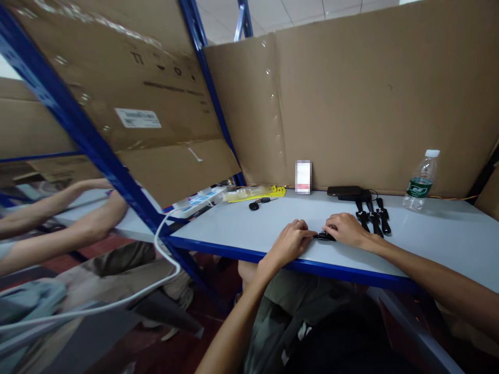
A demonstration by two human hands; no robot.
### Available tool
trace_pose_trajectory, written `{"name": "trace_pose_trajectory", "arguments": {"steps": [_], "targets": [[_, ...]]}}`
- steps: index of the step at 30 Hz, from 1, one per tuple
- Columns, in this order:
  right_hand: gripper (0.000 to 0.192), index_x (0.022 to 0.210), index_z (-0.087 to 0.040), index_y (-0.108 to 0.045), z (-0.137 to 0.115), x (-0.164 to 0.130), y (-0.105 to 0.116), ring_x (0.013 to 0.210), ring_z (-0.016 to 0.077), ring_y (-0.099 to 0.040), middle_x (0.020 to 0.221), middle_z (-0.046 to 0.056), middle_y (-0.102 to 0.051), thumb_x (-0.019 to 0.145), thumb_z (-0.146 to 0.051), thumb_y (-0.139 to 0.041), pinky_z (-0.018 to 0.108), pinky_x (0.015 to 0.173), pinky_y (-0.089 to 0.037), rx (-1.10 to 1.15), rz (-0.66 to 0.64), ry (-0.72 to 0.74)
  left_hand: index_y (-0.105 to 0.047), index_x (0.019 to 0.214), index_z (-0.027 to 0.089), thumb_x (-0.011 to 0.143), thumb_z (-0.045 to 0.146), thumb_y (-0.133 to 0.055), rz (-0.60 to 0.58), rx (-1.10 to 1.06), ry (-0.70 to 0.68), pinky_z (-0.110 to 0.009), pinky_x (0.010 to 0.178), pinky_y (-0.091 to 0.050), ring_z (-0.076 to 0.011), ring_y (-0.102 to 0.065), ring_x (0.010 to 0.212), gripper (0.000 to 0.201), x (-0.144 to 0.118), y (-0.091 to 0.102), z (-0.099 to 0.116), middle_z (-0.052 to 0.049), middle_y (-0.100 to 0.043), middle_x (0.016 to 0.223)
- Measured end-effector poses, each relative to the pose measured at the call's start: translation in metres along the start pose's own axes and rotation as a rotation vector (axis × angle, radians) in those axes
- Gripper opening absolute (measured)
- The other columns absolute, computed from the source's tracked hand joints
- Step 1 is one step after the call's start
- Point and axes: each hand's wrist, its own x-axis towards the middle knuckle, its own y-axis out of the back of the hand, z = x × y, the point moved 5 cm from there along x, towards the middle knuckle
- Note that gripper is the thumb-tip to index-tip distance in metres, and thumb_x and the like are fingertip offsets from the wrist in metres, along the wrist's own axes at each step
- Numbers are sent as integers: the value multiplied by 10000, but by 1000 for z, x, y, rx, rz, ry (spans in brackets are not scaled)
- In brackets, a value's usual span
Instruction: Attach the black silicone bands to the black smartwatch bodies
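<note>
– Pinched from both sides: the left hand [291,240] and the right hand [346,228] each close their fingertips on a small black piece [325,236], narrow grips with the fingers curled in.

– Where does the piece sit?

– On the grey table [241,228], near its front edge, straight ahead of the person and low between the two hands. It looks to be resting on the surface, not lifted.

– What step would you call this?

– Fine fingertip work on that one piece, I'd judge. How its parts sit is too small to tell. Any further handling calls for a steady pinch and small moves, since the piece is tiny and close to the edge.

– And the arms?

– Both forearms come in from 6 o'clock and meet at the piece, the right one laid along the table, the left rising from below the edge, wrist bent down.

– Around it?

– Black straps [373,215] just beside the right hand at 2 o'clock, a water bottle [421,182] well beyond them. A key [257,203] lies at 10 o'clock, and a cardboard wall [370,104] stands at 12. Another person's arms [78,218] work far off at 9 o'clock.
</note>
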Motion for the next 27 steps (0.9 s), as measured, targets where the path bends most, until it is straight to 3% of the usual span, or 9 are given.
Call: {"name": "trace_pose_trajectory", "arguments": {"steps": [12, 16, 20, 27], "targets": [[382, 627, -168, -691, -4, -3, -1, 604, 124, -481, 680, 26, -653, 966, -311, -587, 286, 614, -267, 35, 7, 79, -752, 1203, 307, 961, 180, -586, -1, 7, -1, -353, 878, -503, -225, -598, 967, 320, 0, 1, 0, -76, -645, 989], [321, 731, -187, -756, -4, -2, -4, 650, 135, -545, 703, 25, -683, 972, -312, -584, 278, 626, -296, 119, -10, 94, -751, 1204, 311, 962, 178, -583, -2, 14, 0, -356, 869, -504, -230, -596, 963, 323, 0, 2, 1, -76, -645, 983], [287, 790, -201, -772, 1, -2, -5, 687, 152, -574, 774, 38, -722, 974, -296, -574, 287, 640, -299, 58, 4, 76, -755, 1197, 302, 963, 179, -581, -3, 7, 1, -351, 874, -498, -223, -598, 958, 316, -1, 2, 1, -78, -646, 989], [352, 676, -178, -696, 7, -2, -5, 635, 144, -516, 742, 46, -692, 975, -307, -563, 299, 612, -249, -25, 3, 25, -756, 1196, 306, 963, 179, -586, 0, -7, 2, -350, 876, -497, -224, -601, 960, 315, -1, 0, 0, -76, -650, 993]]}}
